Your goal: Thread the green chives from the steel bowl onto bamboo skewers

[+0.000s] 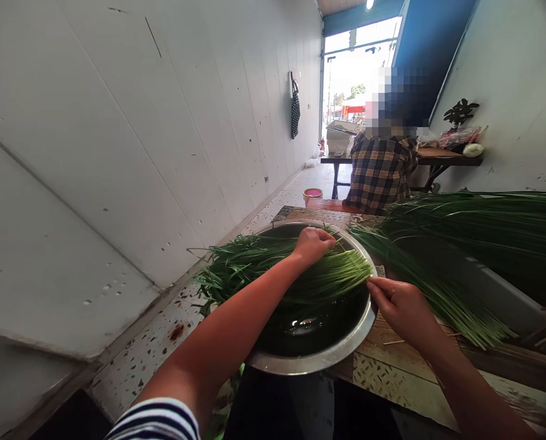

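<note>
Green stalks in metal basin, another bunch (just right), person beyond.

Deep green on the long, thin leafy bundle, fading to pale yellow-green at its stems. Bright silver along the rim of the wide, round metal basin; near-black inside, flecked with white glints. Dark green again on the large pile of long, slender leaves, lighter at the stalk ends. Navy and white stripes around the knitted-looking fabric sleeve. Tan, grey and dark plaid on the co-worker's checked cloth shirt. Patchwork of brown and dark-flecked cream on the flat, wood-patterned tabletop. Black and rust-brown chips over the pale speckled floor. Greyish white, with darker seams, on the flat panelled wall. Black-and-white check on the hanging cloth. Pink inside the small round bucket.
</note>
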`<state>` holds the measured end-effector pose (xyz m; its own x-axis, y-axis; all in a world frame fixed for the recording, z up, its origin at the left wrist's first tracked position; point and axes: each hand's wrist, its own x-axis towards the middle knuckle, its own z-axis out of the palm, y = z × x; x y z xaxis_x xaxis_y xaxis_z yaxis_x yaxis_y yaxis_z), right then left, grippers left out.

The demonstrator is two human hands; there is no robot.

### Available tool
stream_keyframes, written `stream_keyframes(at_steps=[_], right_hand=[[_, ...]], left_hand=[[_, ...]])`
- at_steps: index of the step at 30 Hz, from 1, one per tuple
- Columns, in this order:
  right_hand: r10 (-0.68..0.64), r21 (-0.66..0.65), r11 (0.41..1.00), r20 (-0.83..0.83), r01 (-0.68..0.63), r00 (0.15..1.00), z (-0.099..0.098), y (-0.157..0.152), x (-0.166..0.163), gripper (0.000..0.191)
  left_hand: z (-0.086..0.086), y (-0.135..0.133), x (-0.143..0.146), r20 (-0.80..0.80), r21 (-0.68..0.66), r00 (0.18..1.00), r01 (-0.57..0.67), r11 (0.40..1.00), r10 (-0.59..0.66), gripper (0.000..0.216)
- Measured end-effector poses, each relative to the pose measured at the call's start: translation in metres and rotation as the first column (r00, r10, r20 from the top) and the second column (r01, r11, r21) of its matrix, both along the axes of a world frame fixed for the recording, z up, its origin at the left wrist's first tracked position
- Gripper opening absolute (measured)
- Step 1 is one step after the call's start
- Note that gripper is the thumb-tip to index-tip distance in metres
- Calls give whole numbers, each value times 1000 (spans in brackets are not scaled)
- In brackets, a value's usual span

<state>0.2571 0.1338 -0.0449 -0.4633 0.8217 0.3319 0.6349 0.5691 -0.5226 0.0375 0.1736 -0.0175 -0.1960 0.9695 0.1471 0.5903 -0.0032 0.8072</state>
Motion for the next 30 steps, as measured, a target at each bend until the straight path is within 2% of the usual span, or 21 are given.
stream_keyframes(at_steps=[21,30], right_hand=[[-3,10,1000,-7,3,1000,0,0,0,32],[-16,-40,999,10,16,1000,-2,0,0,33]], left_hand=[[-1,2,1,9,-5,1000,-2,1000,2,20],[-1,1,1,11,-1,1000,7,1000,-7,21]])
